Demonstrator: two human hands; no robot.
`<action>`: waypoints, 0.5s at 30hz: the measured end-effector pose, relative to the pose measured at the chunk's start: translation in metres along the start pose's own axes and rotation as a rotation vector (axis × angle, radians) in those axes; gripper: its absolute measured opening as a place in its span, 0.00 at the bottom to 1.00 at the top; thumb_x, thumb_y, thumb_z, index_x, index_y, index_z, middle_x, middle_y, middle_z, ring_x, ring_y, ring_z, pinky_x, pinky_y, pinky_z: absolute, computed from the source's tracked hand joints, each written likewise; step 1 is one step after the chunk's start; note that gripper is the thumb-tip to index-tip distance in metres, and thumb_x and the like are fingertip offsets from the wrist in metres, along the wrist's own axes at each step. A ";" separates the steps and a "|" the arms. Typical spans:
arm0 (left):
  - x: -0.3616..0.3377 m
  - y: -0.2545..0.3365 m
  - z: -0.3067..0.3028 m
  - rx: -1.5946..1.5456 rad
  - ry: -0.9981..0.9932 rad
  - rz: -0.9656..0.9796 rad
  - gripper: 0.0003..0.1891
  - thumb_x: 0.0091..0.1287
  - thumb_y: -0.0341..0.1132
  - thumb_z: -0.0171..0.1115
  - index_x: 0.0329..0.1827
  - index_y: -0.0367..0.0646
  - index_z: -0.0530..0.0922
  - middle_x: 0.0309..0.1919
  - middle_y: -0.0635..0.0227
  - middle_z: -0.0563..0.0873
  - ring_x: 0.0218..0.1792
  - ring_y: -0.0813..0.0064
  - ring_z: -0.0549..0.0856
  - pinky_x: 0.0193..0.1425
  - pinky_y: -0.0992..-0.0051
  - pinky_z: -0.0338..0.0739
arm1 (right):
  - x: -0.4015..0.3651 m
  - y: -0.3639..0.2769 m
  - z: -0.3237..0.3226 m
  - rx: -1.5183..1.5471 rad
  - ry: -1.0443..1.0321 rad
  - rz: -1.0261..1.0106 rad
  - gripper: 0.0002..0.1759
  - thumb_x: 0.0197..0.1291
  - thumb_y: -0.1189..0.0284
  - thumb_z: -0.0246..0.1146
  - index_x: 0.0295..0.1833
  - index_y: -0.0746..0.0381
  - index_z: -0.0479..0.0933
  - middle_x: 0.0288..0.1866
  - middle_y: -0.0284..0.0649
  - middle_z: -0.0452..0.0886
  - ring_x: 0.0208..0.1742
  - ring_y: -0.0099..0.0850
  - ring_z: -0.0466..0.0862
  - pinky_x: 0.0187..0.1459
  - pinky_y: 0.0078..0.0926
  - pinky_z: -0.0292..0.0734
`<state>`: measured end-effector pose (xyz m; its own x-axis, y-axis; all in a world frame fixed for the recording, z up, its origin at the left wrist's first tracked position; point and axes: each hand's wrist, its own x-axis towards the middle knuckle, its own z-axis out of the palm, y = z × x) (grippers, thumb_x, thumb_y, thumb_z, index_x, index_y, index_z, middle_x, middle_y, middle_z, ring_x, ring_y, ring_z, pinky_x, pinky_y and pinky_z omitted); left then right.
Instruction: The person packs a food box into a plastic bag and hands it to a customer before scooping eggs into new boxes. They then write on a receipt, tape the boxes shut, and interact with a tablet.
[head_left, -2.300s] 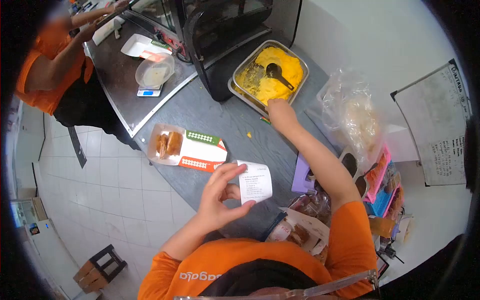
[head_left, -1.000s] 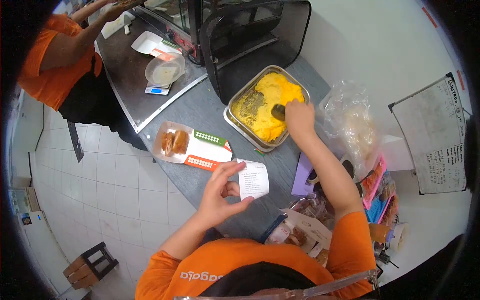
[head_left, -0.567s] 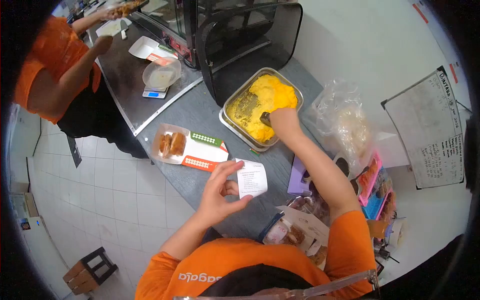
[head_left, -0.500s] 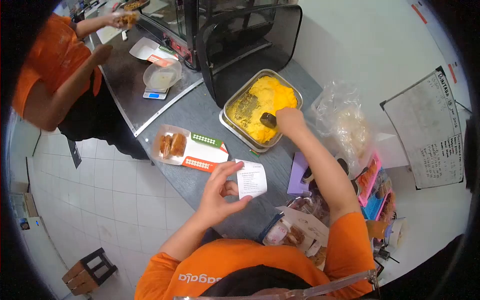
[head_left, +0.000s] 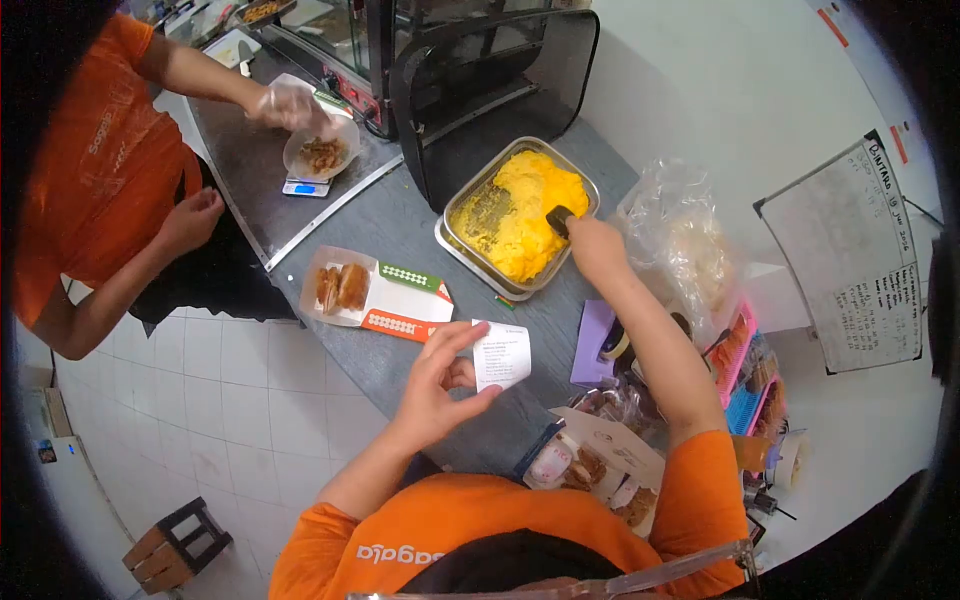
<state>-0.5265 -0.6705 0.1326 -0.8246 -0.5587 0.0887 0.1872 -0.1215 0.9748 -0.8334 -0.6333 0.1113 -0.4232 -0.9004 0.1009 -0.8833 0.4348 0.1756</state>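
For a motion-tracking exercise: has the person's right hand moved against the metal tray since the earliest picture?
Yes. The right hand moved from the near corner of the metal tray to its right rim, where it grips the black scoop.

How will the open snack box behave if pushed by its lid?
The box is likely light and bendy: thin open cardboard, two pastries at one end. Pushed by the lid, it would probably pivot or fold. It lies near the counter edge, so it might tip off.
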 end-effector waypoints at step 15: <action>0.036 -0.127 0.027 0.424 0.146 -0.091 0.37 0.57 0.31 0.64 0.66 0.28 0.54 0.62 0.46 0.59 0.62 0.55 0.65 0.59 0.69 0.67 | -0.011 -0.004 0.015 0.035 -0.074 0.050 0.07 0.54 0.75 0.53 0.36 0.65 0.74 0.31 0.47 0.81 0.33 0.41 0.84 0.29 0.34 0.79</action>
<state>-0.5943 -0.6535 0.0178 -0.7380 -0.6747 -0.0011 -0.1423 0.1541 0.9777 -0.8280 -0.6250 0.0944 -0.4796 -0.8768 0.0359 -0.8666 0.4797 0.1372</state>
